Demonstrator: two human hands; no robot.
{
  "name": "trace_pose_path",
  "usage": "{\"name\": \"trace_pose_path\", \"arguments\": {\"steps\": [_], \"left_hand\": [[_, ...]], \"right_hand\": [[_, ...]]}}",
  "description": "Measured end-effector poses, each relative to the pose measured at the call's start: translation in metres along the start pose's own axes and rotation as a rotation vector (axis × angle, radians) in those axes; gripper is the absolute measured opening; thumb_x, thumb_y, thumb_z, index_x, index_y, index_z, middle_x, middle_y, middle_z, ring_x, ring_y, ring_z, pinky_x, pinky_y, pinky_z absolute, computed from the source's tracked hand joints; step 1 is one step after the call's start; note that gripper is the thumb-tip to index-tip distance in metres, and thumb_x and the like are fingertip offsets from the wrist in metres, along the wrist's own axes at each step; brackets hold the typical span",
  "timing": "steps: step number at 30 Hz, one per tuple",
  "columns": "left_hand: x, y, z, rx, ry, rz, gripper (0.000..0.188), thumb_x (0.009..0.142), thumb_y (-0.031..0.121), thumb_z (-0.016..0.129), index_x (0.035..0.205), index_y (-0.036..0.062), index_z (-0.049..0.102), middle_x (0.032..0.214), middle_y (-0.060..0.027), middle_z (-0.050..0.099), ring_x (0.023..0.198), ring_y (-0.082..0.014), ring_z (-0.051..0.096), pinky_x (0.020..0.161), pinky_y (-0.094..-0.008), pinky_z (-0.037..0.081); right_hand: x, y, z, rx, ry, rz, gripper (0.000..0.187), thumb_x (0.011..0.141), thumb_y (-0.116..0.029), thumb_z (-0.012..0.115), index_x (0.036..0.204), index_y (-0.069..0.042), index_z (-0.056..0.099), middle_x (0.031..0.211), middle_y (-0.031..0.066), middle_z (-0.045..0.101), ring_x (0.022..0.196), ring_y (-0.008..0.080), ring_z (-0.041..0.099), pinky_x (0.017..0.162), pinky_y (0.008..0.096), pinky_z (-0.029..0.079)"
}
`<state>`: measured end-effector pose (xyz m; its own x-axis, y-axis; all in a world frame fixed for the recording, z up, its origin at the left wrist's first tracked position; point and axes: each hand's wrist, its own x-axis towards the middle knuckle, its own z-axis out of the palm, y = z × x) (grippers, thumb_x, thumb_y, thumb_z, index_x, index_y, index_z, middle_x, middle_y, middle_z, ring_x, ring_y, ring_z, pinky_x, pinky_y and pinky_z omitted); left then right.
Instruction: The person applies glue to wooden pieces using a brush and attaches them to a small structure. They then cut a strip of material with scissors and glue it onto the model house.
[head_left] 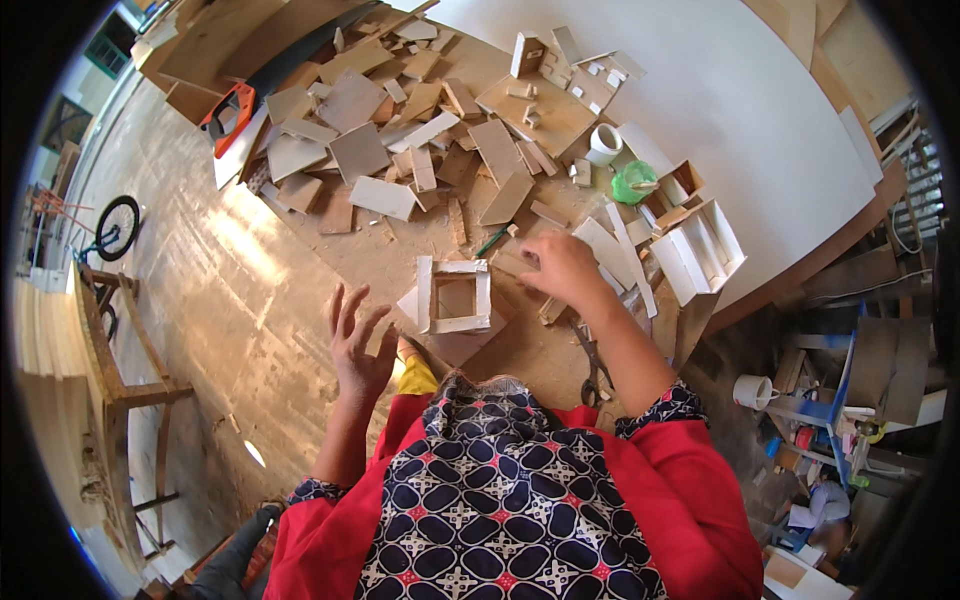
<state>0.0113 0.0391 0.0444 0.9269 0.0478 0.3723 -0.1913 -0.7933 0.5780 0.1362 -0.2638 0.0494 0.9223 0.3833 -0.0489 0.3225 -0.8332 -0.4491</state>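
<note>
Item one: small rectangular open frame of white-faced pieces point(462, 324), lying on the dusty brown floor point(270, 330) before the seated person. Beneath it, pale flat board point(460, 346), one corner projecting past the frame's left side, another toward the person.

Left hand point(360, 335): raised just left of the frame, fingers spread and apart, nothing held.

Right hand point(560, 265): to the frame's right, fingers bent above small wood offcuts; whether they grip anything cannot be told.

Slim dark-green tool point(491, 242): beyond the frame's far right corner.

Dark-handled scissors point(591, 365): below the right forearm.

Heap of brown and white flat wood offcuts point(390, 150): farther out on the floor; at its left edge, saw with orange handle point(236, 112).

Along the near-left edge of the large white panel point(740, 130): white cylindrical cup point(604, 145), round translucent green container point(632, 184), white divided open box point(698, 255).
</note>
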Motion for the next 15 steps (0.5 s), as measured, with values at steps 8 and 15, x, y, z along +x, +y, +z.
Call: {"name": "trace_pose_path", "arguments": {"steps": [8, 15], "left_hand": [[-0.007, -0.01, -0.002, -0.029, 0.013, -0.077, 0.033, 0.068, -0.001, 0.068, 0.099, 0.0118, 0.068, 0.13, -0.0091, 0.054, 0.135, -0.0359, 0.035, 0.105, -0.0476, 0.036], [-0.001, 0.003, 0.0, -0.084, -0.006, 0.01, 0.036, 0.067, 0.001, 0.07, 0.101, 0.013, 0.067, 0.129, -0.0108, 0.054, 0.134, -0.0385, 0.035, 0.103, -0.0486, 0.037]], "right_hand": [[-0.006, -0.01, -0.002, 0.21, 0.075, 0.105, 0.014, 0.075, -0.016, 0.07, 0.08, -0.003, 0.069, 0.068, 0.0133, 0.066, 0.06, 0.0261, 0.064, 0.061, 0.0369, 0.052], [-0.029, -0.035, -0.004, 1.271, -0.218, 0.432, 0.015, 0.087, -0.015, 0.066, 0.095, -0.002, 0.067, 0.078, 0.0024, 0.067, 0.065, 0.007, 0.063, 0.058, 0.0189, 0.051]]}}
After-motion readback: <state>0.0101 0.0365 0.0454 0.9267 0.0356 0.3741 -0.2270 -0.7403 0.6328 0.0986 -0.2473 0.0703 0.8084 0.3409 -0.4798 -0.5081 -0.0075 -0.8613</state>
